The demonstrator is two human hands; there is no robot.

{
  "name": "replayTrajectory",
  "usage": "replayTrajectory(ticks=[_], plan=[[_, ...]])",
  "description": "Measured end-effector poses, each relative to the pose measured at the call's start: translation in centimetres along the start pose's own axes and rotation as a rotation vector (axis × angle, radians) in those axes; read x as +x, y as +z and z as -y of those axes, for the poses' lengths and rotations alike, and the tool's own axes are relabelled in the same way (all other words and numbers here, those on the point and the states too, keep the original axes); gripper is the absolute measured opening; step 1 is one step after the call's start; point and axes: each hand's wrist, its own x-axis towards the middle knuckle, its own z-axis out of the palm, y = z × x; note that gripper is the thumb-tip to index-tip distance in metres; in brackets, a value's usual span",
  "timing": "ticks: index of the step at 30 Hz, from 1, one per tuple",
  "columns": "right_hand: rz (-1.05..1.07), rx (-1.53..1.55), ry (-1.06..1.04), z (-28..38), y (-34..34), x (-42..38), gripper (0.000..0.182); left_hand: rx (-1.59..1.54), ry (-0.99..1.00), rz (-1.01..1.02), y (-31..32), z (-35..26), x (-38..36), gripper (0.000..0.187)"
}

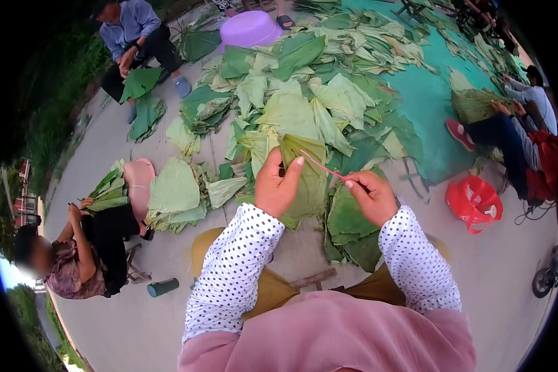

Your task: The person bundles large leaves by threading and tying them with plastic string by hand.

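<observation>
My left hand (278, 187) is closed on the edge of a folded lotus leaf (309, 185), which hangs down in front of me, yellow-green and creased. My right hand (373, 199) pinches one end of a thin pink string (323, 166) between thumb and fingers. From there the string runs up to the left, and its far end overlaps the upper part of the leaf beside my left thumb. Under my right hand, a pile of darker green leaves (352, 217) lies on the ground. Another stack of pale leaves (173, 189) sits left of my left hand.
A large heap of leaves (350, 99) spreads ahead over concrete and a green sheet (437, 136). Seated people handle leaves at the upper left (130, 37), left (80, 260) and right (527, 118). Around stand a purple basin (250, 29), a red bag (474, 203) and a dark bottle (162, 287).
</observation>
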Motion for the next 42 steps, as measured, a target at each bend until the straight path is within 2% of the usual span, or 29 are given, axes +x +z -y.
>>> replayTrajectory(ticks=[1,3,4,8,12,16,18,22,25,34,37,39,40,42], plan=[[0.004,0.014,0.098,0.9,0.4,-0.6,0.010,0.149,0.052,0.001,-0.6,-0.7,-0.5,0.018],[-0.007,0.048,0.116,-1.3,-0.6,-3.0,0.012,0.286,0.145,-0.024,0.8,-1.5,-1.6,0.025],[0.001,0.060,0.141,-1.1,-0.7,-3.3,0.012,0.358,0.106,-0.013,1.0,-2.7,-2.0,0.026],[-0.002,0.063,0.154,-1.5,-1.9,-5.7,0.011,0.353,0.144,-0.014,2.9,-1.9,-2.5,0.026],[-0.002,0.086,0.181,-2.1,-1.9,-5.9,0.011,0.393,0.113,0.049,2.7,-1.4,-2.1,0.023],[0.008,0.079,0.179,-2.3,-1.7,-6.0,0.011,0.478,0.138,0.016,2.4,-1.0,-2.7,0.021],[0.002,0.033,0.145,-2.2,-1.7,-6.0,0.010,0.508,0.183,-0.017,2.5,-0.9,-2.8,0.021],[0.003,-0.089,0.074,-2.2,-2.1,-6.1,0.010,0.563,0.154,0.016,2.7,-1.1,-2.8,0.022],[0.008,-0.066,0.167,-2.6,-2.3,-6.4,0.009,0.575,0.149,0.029,3.2,-0.9,-2.8,0.023],[0.056,-0.128,0.025,-1.4,-1.5,-5.5,0.009,0.615,0.147,0.015,1.8,-1.3,-2.9,0.023],[0.062,-0.119,0.025,-1.5,-1.2,-6.1,0.009,0.672,0.161,0.136,2.4,-1.1,-3.8,0.024],[0.082,-0.074,0.162,-2.1,-1.5,-6.5,0.011,0.660,0.186,0.130,3.0,-0.8,-4.1,0.025],[0.094,-0.072,0.159,-2.1,-1.4,-6.6,0.011,0.645,0.218,0.135,3.3,-0.7,-4.3,0.026],[0.116,0.005,0.212,-2.1,-1.3,-6.6,0.014,0.684,0.161,0.151,4.1,-0.1,-5.0,0.028]])
